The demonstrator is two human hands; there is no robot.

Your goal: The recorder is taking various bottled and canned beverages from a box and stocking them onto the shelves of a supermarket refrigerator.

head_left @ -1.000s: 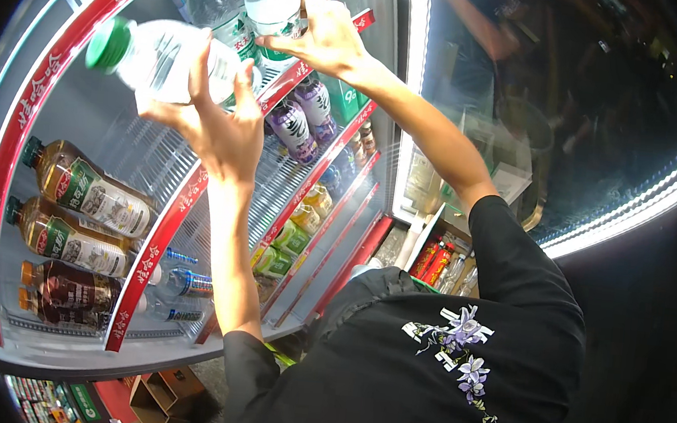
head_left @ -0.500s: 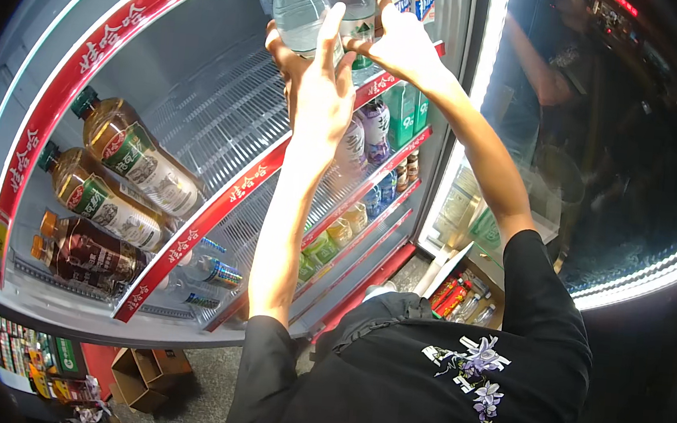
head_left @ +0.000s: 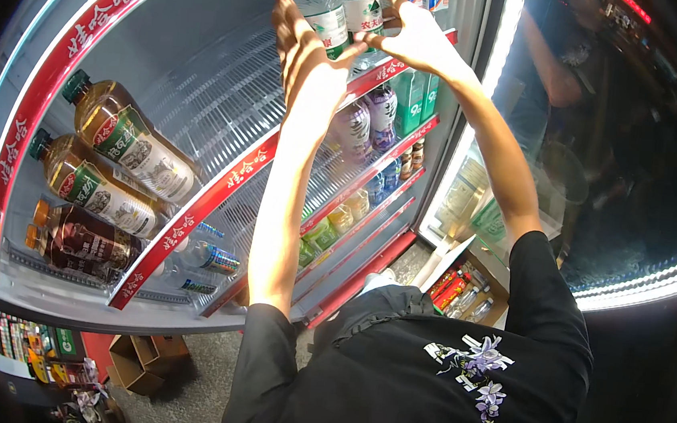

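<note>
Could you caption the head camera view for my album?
Left hand and right hand flank two clear bottles at a fridge shelf.

On my left I see two amber bottles (head_left: 144, 154) beside dark bottles (head_left: 88, 239) — and, on the floor (head_left: 207, 381), a cardboard box (head_left: 130, 370).

The shelf (head_left: 224, 93) leaves room to reach in across its middle, while brown bottles (head_left: 139, 146) block its left end, clear bottles (head_left: 328, 22) its right, and a red strip (head_left: 232, 182) rims its front.
</note>
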